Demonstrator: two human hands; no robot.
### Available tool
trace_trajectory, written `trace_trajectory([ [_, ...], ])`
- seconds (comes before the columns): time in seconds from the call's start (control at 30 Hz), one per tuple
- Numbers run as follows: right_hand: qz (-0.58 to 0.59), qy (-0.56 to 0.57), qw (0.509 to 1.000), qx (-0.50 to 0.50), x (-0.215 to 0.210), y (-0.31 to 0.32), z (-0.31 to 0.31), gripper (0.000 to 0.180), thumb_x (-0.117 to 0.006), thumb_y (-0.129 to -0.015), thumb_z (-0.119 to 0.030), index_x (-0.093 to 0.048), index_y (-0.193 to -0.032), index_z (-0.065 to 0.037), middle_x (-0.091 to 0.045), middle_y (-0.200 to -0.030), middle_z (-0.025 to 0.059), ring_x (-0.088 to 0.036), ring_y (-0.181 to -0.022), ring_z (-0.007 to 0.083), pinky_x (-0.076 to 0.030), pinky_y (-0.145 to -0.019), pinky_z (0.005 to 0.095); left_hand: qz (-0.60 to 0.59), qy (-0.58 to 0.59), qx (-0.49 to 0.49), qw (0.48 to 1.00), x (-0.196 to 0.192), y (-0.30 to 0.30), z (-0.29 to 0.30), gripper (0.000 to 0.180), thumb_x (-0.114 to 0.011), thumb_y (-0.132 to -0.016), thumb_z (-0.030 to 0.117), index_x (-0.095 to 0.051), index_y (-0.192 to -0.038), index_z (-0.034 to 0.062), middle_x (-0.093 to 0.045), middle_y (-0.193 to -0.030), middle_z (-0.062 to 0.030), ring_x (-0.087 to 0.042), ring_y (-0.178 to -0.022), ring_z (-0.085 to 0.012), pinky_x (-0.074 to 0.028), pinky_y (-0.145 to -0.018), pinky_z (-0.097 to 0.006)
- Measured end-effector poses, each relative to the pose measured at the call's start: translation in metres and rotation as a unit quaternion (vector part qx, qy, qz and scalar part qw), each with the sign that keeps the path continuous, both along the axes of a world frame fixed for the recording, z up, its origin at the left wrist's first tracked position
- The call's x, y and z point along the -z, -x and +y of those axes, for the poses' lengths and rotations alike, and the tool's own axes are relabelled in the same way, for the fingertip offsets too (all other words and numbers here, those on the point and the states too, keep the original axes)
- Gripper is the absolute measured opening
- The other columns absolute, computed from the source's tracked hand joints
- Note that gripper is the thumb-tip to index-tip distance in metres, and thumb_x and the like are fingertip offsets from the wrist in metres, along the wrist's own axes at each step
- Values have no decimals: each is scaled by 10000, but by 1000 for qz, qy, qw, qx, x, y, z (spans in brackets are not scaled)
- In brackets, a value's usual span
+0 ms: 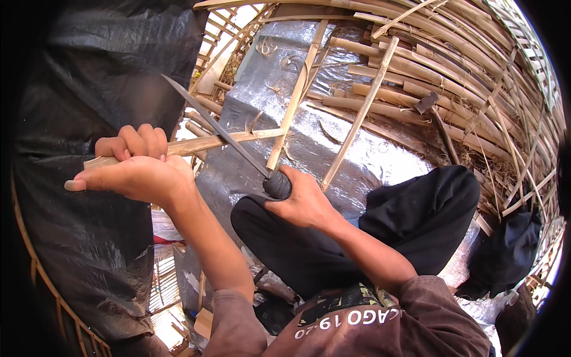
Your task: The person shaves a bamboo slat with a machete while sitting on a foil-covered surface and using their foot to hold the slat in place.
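My left hand [134, 163] is wrapped palm up round one end of a flat bamboo strip [199, 144], its thumb stretched along the near side. The strip's other end reaches right, to a long bamboo slat [294, 101] lying on the sheet. My right hand [303, 196] is closed on the black-wrapped handle of a knife [241, 149]. The long, pointed blade slants up and left and crosses the strip about midway. A second slat [363, 113] lies to the right of my right hand.
I sit cross-legged on a shiny grey plastic sheet [256, 83] with curled shavings on it. Split bamboo pieces [440, 71] are heaped at the far right, where a hammer-like tool [439, 122] leans. A black tarp [89, 250] hangs at left.
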State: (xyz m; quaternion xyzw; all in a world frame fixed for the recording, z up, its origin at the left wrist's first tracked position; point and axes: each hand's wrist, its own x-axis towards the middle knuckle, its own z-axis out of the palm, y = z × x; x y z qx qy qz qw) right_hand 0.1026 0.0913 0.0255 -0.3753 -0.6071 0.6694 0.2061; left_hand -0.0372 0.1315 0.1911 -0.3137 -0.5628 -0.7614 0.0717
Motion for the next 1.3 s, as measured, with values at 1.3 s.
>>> trace_trajectory([
  [1.3,-8,-1,1000,-28,10,2,-13,508,-779,-712,-268,-635,-1078,53,-682,-882,313,-676,-911,460,-533,-832,477,-13,-28,-36,999,-3,11,-22,719,-239,-876,862,-189,-672,174,-132,-496,37,-90,-447,-69,-44,-411,-247],
])
